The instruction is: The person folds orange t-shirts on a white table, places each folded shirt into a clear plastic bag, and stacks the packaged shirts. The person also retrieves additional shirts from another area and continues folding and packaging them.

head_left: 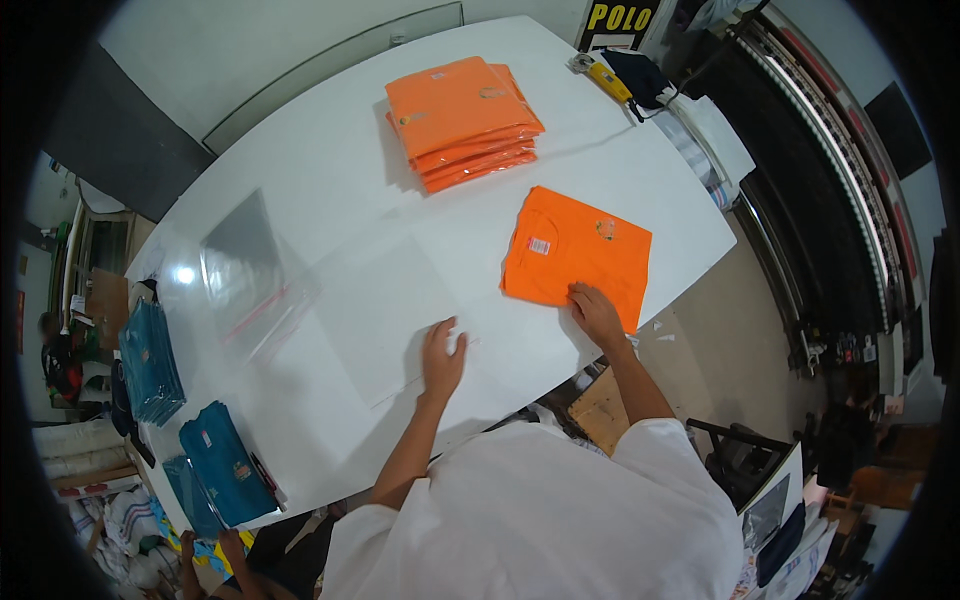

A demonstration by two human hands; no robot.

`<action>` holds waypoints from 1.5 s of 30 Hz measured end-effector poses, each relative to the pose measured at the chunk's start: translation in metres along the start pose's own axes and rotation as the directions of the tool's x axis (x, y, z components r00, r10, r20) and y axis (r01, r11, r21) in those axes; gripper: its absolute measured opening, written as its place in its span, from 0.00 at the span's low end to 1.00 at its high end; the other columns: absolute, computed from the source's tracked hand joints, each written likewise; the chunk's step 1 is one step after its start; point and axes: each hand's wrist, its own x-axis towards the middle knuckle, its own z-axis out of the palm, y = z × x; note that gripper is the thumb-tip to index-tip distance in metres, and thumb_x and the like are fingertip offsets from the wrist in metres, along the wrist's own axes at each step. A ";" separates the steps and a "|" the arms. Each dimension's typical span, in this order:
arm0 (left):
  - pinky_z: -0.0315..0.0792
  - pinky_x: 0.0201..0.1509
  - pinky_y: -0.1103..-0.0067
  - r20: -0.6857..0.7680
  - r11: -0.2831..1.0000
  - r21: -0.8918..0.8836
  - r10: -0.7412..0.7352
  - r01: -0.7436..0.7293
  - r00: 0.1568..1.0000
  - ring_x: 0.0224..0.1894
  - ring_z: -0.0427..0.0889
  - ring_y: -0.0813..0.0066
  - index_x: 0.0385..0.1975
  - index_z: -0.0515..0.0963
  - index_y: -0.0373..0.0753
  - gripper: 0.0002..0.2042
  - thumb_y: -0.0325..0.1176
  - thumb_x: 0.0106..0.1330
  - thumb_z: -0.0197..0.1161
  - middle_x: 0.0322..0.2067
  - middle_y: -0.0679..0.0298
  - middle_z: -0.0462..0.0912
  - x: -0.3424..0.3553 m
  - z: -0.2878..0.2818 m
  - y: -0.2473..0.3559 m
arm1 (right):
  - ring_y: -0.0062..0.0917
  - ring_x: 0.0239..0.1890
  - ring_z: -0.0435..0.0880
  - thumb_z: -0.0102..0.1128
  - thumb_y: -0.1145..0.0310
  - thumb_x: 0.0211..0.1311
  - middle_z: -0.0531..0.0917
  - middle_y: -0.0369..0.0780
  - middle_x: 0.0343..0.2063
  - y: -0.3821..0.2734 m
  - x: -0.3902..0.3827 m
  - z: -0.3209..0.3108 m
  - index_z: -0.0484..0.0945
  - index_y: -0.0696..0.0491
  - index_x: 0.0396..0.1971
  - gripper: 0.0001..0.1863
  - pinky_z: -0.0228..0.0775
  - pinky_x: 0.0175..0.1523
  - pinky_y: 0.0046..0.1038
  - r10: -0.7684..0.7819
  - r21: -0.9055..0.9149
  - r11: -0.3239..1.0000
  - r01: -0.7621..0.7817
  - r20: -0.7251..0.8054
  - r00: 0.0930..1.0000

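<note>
My left hand (443, 360) is open, fingers apart and slightly bent, over a clear plastic bag (370, 300) lying flat on the white table. My right hand (598, 320) is closed on the near edge of a folded orange shirt (560, 245) with a small chest print and a collar label, to the right of the bag. A stack of orange shirts in plastic (460, 120) sits farther back. More clear bags (240, 270) lie to the left.
Bagged teal shirts (150, 365) and a folded teal shirt (220, 460) lie at the table's (330, 440) left. A co-worker's hands (225, 545) show below them. A yellow tool (608, 82) and dark cloth are at the back right, a long machine (820, 200) beyond.
</note>
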 end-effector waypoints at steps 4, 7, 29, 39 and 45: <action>0.77 0.48 0.71 0.144 0.836 -0.296 -0.439 0.462 0.887 0.46 0.82 0.67 0.62 0.75 0.30 0.27 0.40 0.69 0.67 0.52 0.54 0.81 0.026 0.085 0.020 | 0.43 0.58 0.81 0.64 0.76 0.61 0.83 0.47 0.53 -0.009 -0.023 -0.014 0.79 0.57 0.47 0.14 0.71 0.65 0.45 0.071 0.122 0.990 -0.071 0.007 0.997; 0.73 0.35 0.76 0.241 0.687 -0.336 -0.598 0.644 0.764 0.37 0.80 0.74 0.55 0.79 0.31 0.24 0.46 0.69 0.66 0.41 0.59 0.81 0.038 0.108 0.044 | 0.44 0.58 0.80 0.64 0.78 0.60 0.83 0.46 0.53 -0.009 -0.040 -0.015 0.79 0.57 0.47 0.15 0.69 0.66 0.46 0.119 0.185 0.976 -0.117 -0.001 0.993; 0.73 0.37 0.68 0.369 0.912 0.182 -0.410 0.368 0.834 0.29 0.81 0.66 0.31 0.84 0.31 0.21 0.48 0.68 0.66 0.24 0.57 0.83 0.037 0.093 0.035 | 0.39 0.48 0.80 0.64 0.66 0.65 0.82 0.40 0.42 -0.008 -0.002 0.005 0.83 0.49 0.45 0.11 0.67 0.52 0.46 0.573 0.190 0.820 -0.540 -0.253 0.780; 0.75 0.36 0.67 0.361 0.916 0.181 -0.401 0.358 0.842 0.28 0.83 0.63 0.30 0.83 0.31 0.21 0.48 0.68 0.66 0.25 0.54 0.84 0.034 0.099 0.023 | 0.34 0.43 0.79 0.63 0.67 0.65 0.81 0.36 0.38 0.005 0.010 0.017 0.81 0.49 0.36 0.03 0.63 0.48 0.38 0.477 -0.051 0.860 -0.507 -0.269 0.836; 0.76 0.41 0.65 0.406 0.887 0.140 -0.457 0.440 0.791 0.33 0.85 0.58 0.33 0.84 0.30 0.22 0.49 0.67 0.66 0.29 0.50 0.87 0.036 0.101 0.023 | 0.42 0.41 0.79 0.63 0.67 0.67 0.80 0.42 0.36 0.006 -0.021 0.001 0.80 0.52 0.33 0.06 0.67 0.46 0.42 0.387 0.166 0.912 -0.376 -0.034 0.922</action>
